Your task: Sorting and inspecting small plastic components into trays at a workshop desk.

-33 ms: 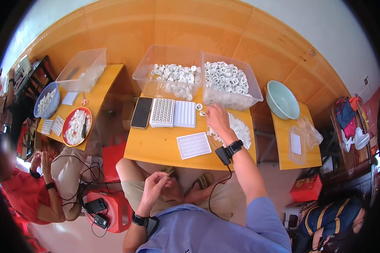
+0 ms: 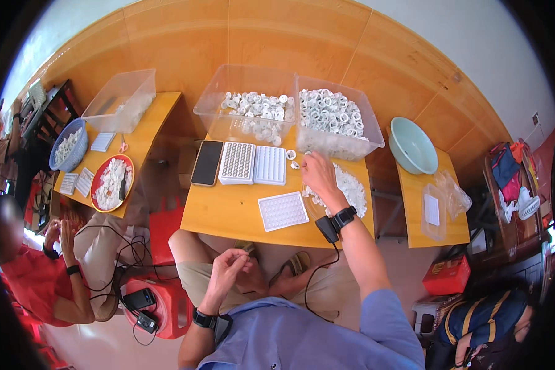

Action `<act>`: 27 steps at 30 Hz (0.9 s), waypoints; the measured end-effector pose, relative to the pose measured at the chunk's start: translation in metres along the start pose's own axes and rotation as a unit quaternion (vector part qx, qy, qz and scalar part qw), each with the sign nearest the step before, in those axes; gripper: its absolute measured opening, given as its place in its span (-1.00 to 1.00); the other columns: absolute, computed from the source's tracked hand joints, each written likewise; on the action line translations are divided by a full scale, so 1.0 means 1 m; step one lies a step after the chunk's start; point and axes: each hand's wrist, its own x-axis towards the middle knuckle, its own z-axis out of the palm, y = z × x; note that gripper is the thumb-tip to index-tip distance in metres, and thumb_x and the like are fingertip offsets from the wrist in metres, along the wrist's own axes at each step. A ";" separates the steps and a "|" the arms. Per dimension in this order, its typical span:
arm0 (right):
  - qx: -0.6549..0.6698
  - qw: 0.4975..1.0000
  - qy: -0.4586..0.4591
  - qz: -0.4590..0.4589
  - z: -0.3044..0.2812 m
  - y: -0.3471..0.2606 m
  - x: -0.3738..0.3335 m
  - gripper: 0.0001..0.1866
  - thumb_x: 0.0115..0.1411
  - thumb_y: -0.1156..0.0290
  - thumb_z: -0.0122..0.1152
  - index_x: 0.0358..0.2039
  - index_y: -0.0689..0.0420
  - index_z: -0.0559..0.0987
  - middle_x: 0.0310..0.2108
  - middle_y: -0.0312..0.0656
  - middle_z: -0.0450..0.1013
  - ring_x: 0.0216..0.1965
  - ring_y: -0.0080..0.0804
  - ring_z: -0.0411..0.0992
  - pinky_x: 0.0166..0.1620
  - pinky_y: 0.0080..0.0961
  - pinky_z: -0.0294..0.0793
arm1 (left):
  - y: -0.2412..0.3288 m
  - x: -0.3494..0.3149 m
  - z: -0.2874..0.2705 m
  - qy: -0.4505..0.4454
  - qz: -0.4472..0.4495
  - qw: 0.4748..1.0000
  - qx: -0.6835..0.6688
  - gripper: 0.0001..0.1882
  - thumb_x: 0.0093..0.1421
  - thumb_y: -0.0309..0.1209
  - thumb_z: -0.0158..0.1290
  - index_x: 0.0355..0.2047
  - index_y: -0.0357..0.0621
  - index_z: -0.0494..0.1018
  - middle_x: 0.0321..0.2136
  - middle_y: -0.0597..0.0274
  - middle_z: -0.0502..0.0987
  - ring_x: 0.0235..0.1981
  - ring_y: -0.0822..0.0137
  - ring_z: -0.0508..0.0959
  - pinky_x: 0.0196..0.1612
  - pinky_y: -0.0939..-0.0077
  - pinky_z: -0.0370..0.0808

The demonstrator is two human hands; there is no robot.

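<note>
Wooden wall panels back a small yellow table (image 2: 228, 213) seen from the head camera. On it the right hand (image 2: 317, 174) rests with fingers pinched narrow over small white plastic rings (image 2: 351, 188) heaped just under the palm; whether one is gripped I cannot tell. Beyond the fingertips stand two clear bins (image 2: 339, 120); left of them lie white grid trays (image 2: 253, 163). The rings look light, stiff and slippery, best pinched by the rim. The left hand (image 2: 228, 268) hovers over the lap, fingers loosely curled, seemingly empty.
</note>
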 end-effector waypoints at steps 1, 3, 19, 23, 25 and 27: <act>-0.002 1.000 -0.001 0.001 -0.003 0.004 -0.004 -0.89 0.06 0.53 0.16 -0.38 0.21 0.61 -0.31 0.03 0.51 -0.24 0.08 0.48 -0.16 -0.06 0.44 | 0.003 0.005 0.006 -0.025 0.007 1.000 0.016 -0.83 0.35 -0.41 0.05 -0.17 -0.28 0.49 -0.35 0.27 0.58 -0.30 0.49 0.60 -0.22 0.65 0.53; 0.041 0.999 0.024 0.014 -0.007 0.008 -0.010 -0.86 0.06 0.51 0.18 -0.34 0.22 0.62 -0.31 0.02 0.51 -0.22 0.06 0.48 -0.13 -0.09 0.45 | 0.006 0.010 0.014 -0.036 -0.003 0.999 0.019 -0.83 0.35 -0.41 0.05 -0.17 -0.27 0.50 -0.35 0.28 0.58 -0.30 0.50 0.59 -0.23 0.65 0.52; 0.045 0.999 0.022 0.000 0.023 0.011 -0.012 -0.87 0.05 0.50 0.20 -0.36 0.13 0.65 -0.41 -0.09 0.53 -0.27 -0.07 0.50 -0.16 -0.13 0.41 | -0.002 -0.001 0.032 -0.102 0.002 0.995 0.012 -0.82 0.36 -0.42 0.06 -0.14 -0.28 0.50 -0.31 0.27 0.58 -0.27 0.49 0.60 -0.17 0.62 0.54; 0.084 0.985 0.109 -0.101 -0.011 -0.036 -0.040 -0.91 0.06 0.52 0.23 -0.38 0.12 0.63 -0.42 -0.15 0.52 -0.35 -0.14 0.49 -0.26 -0.22 0.38 | 0.000 0.000 0.027 -0.097 0.002 0.995 -0.009 -0.78 0.38 -0.41 0.01 -0.06 -0.29 0.45 -0.26 0.13 0.61 -0.27 0.41 0.62 -0.17 0.55 0.57; 0.125 0.965 0.148 -0.180 -0.036 -0.074 -0.067 -0.91 0.04 0.54 0.25 -0.39 0.11 0.61 -0.44 -0.21 0.51 -0.39 -0.21 0.48 -0.29 -0.27 0.37 | 0.014 -0.001 0.031 -0.077 -0.026 0.988 -0.129 -0.70 0.40 -0.37 -0.02 0.05 -0.28 0.39 -0.14 0.04 0.57 -0.20 0.31 0.64 -0.13 0.50 0.59; 0.132 0.951 0.156 -0.234 -0.061 -0.097 -0.097 -0.85 0.00 0.55 0.31 -0.36 0.10 0.60 -0.45 -0.28 0.49 -0.43 -0.33 0.46 -0.32 -0.35 0.34 | 0.028 0.005 0.038 -0.096 -0.042 0.980 -0.167 -0.59 0.43 -0.34 -0.07 0.20 -0.27 0.30 0.01 0.01 0.51 -0.09 0.26 0.61 -0.01 0.42 0.58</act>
